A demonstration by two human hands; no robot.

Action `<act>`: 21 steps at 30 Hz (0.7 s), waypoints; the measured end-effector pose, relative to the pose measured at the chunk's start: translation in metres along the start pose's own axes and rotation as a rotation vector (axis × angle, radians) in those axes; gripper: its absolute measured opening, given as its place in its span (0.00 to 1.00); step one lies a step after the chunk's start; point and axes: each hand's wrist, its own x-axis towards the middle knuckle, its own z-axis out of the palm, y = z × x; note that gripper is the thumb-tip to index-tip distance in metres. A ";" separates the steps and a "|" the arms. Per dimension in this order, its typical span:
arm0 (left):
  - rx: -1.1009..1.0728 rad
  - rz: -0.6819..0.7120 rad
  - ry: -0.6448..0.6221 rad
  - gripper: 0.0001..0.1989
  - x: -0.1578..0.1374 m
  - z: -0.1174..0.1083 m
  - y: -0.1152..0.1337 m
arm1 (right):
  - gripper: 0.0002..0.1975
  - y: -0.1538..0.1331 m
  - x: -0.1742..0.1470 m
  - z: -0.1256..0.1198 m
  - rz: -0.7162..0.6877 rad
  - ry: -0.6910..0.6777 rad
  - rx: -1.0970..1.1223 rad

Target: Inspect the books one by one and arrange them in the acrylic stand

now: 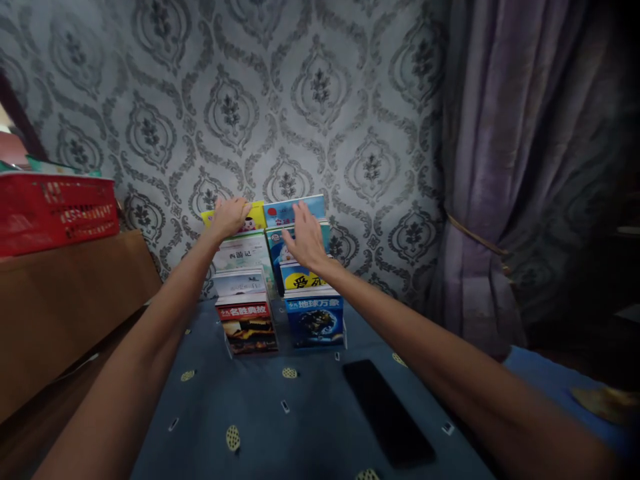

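Observation:
My left hand (233, 217) rests against the upper part of a yellow book (257, 213) in the back left row, fingers lying over its cover. In front of the back right books is my right hand (307, 241), fingers stretched and thumb apart, over a light blue book (317, 207) and a teal book (277, 250). Whether it touches them I cannot tell. Below my left hand stand a pale green book (245, 253), a pale blue-grey book (237, 283) and a dark red-topped book (247, 327). On the right stand a yellow-and-blue book (297, 277) and a blue globe book (315, 323).
A black phone (387, 413) lies on the dark blue patterned cloth (260, 427). At left, a red plastic basket (60, 210) sits on a brown cardboard box (75, 293). Patterned wallpaper (320, 87) rises behind the books; a purple curtain (480, 167) hangs at right.

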 end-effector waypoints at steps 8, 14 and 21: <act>-0.446 -0.465 0.388 0.23 -0.030 0.012 -0.061 | 0.30 -0.027 0.000 0.020 -0.159 -0.089 -0.014; -1.203 -0.720 0.249 0.24 -0.061 0.038 -0.073 | 0.28 -0.044 -0.003 0.035 -0.292 -0.169 -0.061; -1.727 -0.704 0.088 0.18 -0.074 0.063 -0.073 | 0.26 -0.052 0.015 0.038 -0.320 -0.214 -0.223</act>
